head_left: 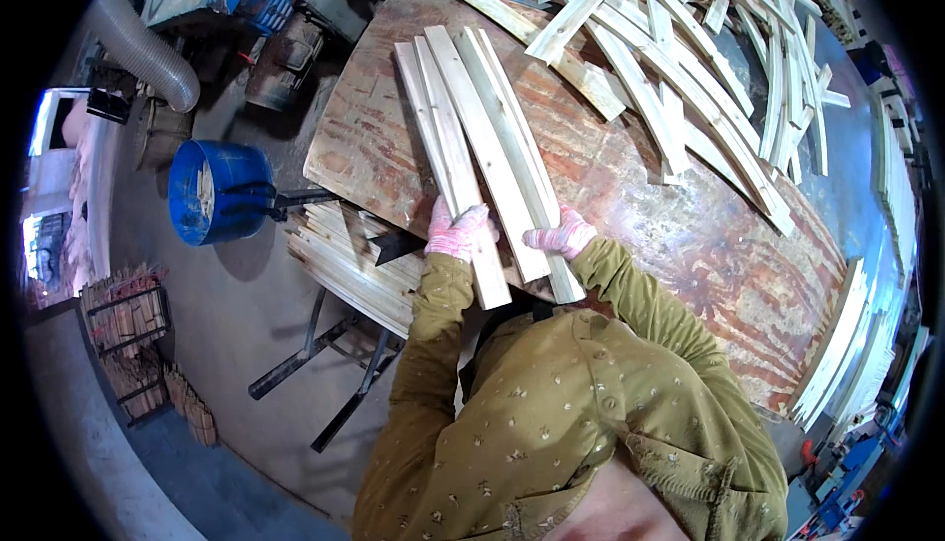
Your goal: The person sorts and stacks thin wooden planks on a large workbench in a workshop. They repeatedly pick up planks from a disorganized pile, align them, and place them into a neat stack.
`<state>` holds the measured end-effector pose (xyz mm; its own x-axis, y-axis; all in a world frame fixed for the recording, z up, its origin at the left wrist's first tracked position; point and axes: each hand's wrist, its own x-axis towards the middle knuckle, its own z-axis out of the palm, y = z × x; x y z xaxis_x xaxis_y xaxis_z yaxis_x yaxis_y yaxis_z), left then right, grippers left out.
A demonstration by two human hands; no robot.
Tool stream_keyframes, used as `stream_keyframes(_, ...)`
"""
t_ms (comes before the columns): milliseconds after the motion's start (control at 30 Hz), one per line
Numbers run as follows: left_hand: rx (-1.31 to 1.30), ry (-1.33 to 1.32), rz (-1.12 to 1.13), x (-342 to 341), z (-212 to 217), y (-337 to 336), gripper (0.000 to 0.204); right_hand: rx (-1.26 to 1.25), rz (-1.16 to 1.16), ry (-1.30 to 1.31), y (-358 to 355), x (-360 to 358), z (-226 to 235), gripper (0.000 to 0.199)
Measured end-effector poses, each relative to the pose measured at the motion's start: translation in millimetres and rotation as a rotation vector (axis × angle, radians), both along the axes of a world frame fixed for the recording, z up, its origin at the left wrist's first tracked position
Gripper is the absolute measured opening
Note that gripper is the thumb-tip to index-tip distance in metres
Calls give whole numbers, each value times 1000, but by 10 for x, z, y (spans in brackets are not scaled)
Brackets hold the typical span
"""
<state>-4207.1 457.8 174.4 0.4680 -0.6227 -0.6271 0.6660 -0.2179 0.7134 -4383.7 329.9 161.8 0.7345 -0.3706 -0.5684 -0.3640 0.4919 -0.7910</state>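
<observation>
Several long, pale wooden strips lie side by side in front of me, their near ends jutting past the table's near edge. My left hand (458, 232), in a pink-and-white glove, is closed round the left strips (449, 162) near their lower ends. On the other side, my right hand (563, 234), gloved alike, grips the right strips (514, 162), with fingers over the top. A narrow gap runs between the two groups. Under them is a worn reddish-brown wooden tabletop (650, 246). Parts of both palms are hidden by the wood.
A loose heap of wooden strips (679, 59) covers the table's far right. Stacked strips (349, 260) rest on a metal-legged stand at my left, near a blue bucket (182, 196). More strips (832, 349) lie along the right edge. A ribbed hose (148, 54) hangs far left.
</observation>
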Motion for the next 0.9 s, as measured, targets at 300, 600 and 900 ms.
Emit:
stream_keyframes(300, 749, -986, -411, -265, 48, -170, 95, -92, 3, 42, 214, 201, 215, 97)
stream_keyframes(600, 907, -1015, -365, -112, -33, -80, 93, -1495, 396, 637, -1359, 395, 690, 60)
stream_keyframes(900, 1121, -1381, -400, 48, -86, 230, 94, -1306, 375, 767, -1713, 654, 421, 78)
